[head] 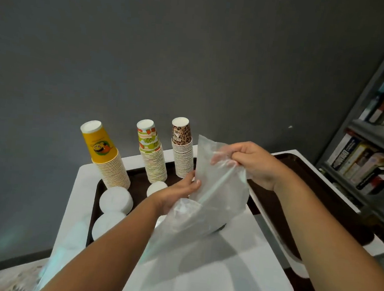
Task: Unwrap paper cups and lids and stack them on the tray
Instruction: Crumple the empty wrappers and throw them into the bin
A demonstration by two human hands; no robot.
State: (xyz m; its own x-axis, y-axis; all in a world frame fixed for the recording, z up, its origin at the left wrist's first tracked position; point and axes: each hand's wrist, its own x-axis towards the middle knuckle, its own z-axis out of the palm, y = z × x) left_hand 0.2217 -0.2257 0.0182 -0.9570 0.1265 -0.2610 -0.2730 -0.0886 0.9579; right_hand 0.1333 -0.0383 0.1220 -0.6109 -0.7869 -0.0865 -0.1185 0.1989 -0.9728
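Note:
Three upside-down cup stacks stand on the dark brown tray (pixel 280 206): a yellow stack (pixel 105 155) at left, a lime-patterned stack (pixel 151 151) in the middle, a leopard-print stack (pixel 182 147) to the right. White lid stacks (pixel 116 200) sit in front of them, one more (pixel 157 187) behind my left wrist. A clear plastic wrapper (pixel 215 192) hangs between my hands. My right hand (pixel 253 163) pinches its top edge. My left hand (pixel 178 193) grips its left side lower down.
The tray lies on a white table (pixel 200 271) against a grey wall. More clear plastic wrap (pixel 65 250) hangs off the table's left side. A grey bookshelf (pixel 373 140) full of books stands at the right.

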